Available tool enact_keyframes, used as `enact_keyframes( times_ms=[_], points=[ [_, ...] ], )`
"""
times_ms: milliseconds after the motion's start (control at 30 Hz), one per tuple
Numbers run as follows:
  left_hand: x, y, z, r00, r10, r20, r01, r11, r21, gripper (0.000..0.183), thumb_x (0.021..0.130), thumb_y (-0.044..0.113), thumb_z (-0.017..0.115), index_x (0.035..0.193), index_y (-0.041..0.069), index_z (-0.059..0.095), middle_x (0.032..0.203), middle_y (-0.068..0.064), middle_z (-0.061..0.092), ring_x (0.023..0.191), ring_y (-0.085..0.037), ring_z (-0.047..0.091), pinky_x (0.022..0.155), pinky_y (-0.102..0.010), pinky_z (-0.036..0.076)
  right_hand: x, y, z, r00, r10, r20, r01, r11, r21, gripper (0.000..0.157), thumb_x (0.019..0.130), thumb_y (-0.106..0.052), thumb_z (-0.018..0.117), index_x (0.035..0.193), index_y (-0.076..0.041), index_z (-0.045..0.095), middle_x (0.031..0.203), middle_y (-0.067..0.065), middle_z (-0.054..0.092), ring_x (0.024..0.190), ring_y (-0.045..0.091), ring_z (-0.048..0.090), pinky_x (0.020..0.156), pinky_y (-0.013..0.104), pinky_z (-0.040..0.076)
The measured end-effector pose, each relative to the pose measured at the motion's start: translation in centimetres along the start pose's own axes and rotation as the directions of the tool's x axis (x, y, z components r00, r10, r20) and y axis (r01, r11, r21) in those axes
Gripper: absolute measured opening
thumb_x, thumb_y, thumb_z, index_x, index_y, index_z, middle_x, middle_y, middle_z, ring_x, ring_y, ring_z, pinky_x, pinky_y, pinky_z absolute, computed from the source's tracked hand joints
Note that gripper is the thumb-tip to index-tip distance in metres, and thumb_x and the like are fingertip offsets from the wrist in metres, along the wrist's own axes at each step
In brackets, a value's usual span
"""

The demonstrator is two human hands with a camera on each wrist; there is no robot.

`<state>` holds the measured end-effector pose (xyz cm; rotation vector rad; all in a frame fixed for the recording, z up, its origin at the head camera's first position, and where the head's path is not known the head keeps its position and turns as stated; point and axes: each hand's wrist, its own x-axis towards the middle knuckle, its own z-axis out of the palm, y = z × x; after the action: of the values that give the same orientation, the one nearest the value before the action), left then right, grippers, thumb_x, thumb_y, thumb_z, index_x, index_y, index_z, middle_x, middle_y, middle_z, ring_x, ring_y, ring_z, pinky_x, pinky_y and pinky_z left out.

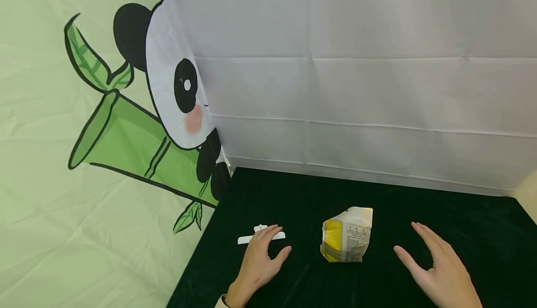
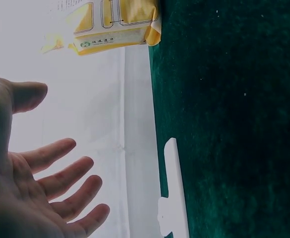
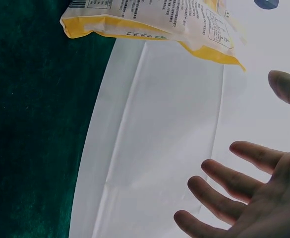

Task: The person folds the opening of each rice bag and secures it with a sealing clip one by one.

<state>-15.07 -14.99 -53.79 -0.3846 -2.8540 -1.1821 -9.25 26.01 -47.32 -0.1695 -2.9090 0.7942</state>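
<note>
Head view: left hand hides part of white bag clip; fine print on yellow-and-white packet unreadable. Top edge crops packet in both wrist views.

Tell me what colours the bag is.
Mainly off-white and yellow; the bag shows best in the head view.

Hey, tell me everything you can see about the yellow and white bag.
The bag is off-white and yellow, printed with small text and diagrams, and looks like thin, creased plastic or paper. Its top slants down toward the left in the head view; whether it is sealed I can't tell. It seems to stand upright on the dark green table, between the left hand and the right hand, touched by neither.
</note>
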Motion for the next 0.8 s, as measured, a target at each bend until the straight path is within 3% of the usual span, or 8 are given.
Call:
enact_keyframes(
  times_ms=[800],
  points=[
    [0.6, 1.1, 0.6, 1.000, 0.023, 0.008, -0.023, 1.000, -0.018, 0.060, 0.100, 0.059, 0.066, 0.149, 0.025, 0.060, 0.156, -0.004, 0.057, 0.145, -0.031, 0.052, 0.117, -0.064, 0.043, 0.3, -1.0, 0.6, 1.000, -0.025, 0.012, 0.025, 1.000, 0.009, 0.094, 0.101, -0.069, 0.058, 0.164, -0.003, 0.033, 0.163, 0.037, 0.035, 0.141, 0.063, 0.036, 0.107, 0.082, 0.032]
  ],
)
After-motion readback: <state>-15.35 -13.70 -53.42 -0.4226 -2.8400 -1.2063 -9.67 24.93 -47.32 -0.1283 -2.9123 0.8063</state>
